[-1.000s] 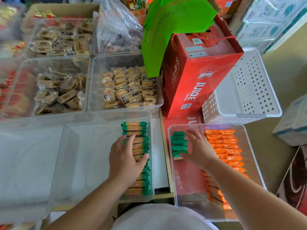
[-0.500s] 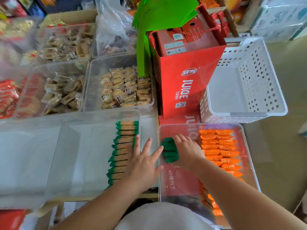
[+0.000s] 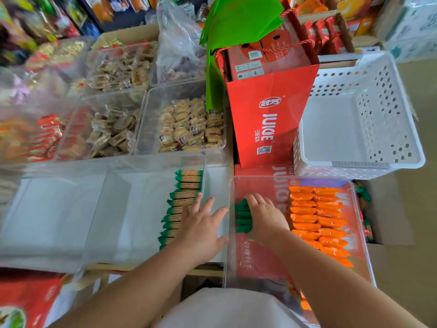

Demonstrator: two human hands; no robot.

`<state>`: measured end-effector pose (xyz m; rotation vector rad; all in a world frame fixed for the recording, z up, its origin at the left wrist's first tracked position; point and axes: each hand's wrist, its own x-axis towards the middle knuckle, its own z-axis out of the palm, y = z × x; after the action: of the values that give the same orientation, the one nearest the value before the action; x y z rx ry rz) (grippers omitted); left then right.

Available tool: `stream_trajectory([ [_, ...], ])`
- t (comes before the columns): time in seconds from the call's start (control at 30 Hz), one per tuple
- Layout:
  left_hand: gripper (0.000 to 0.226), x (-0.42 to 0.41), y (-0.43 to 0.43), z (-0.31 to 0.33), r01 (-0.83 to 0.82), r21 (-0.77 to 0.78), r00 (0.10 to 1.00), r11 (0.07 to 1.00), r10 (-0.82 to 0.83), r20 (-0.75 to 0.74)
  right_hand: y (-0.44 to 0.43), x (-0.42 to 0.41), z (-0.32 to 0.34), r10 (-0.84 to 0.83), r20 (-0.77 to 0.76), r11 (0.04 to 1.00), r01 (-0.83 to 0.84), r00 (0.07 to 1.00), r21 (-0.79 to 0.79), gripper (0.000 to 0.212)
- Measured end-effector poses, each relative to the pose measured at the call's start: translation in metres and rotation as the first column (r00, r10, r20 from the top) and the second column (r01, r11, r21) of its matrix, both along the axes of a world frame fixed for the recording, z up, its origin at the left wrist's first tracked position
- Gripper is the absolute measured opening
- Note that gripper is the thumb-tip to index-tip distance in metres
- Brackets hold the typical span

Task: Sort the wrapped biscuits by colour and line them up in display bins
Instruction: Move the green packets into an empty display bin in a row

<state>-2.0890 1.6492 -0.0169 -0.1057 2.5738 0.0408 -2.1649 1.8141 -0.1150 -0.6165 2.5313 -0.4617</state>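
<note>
Gathering green-wrapped biscuits against the left wall of the right clear bin, the right hand curls over them, apparently gripping. The left hand lies flat, fingers spread, over the green row in the left clear bin. The next move should carry the bunch across and extend that row. Orange-wrapped biscuits, a red juice carton and a white basket crowd the shop display.

A small snack shop, goods out on every side.
Clear display bins of loose wrapped snacks sit side by side, the near ones lined with green-wrapped biscuits and orange-wrapped biscuits. A red juice gift carton and a white perforated basket stand to the right. Bright packaged goods crowd the far side, and stacked cartons fill the far right.
</note>
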Motion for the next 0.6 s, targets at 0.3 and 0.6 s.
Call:
stream_trajectory([
  [0.3,0.104,0.024,-0.007,-0.005,-0.013,0.095,0.998,0.995,0.02,-0.067,0.025,0.016,0.047,-0.314,0.215,0.892,0.365,0.925,-0.267,0.082],
  [0.6,0.13,0.029,-0.024,0.043,-0.101,0.701,0.983,0.706,0.179,-0.039,0.013,0.042,0.151,-0.127,0.461,0.719,0.401,0.878,-0.567,0.082],
])
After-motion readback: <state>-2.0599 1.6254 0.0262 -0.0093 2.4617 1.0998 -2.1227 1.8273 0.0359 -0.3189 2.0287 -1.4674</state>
